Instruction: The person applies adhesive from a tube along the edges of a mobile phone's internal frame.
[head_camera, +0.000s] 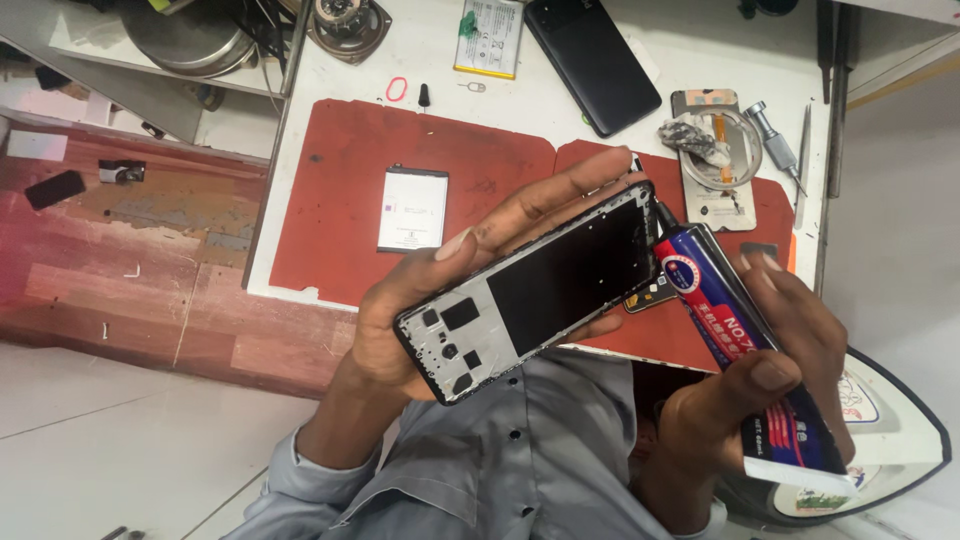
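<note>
The glue tube's (745, 350) middle is hidden under the right hand's fingers (775, 375).

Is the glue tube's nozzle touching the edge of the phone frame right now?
Yes, the black nozzle of the glue tube in the right hand meets the phone frame's top corner, held by the left hand.

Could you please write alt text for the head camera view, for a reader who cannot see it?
The left hand holds a black rectangular phone frame while the right hand presses a blue-and-red glue tube, nozzle at the frame's edge. Behind lies a red work mat with a white flat battery.
</note>
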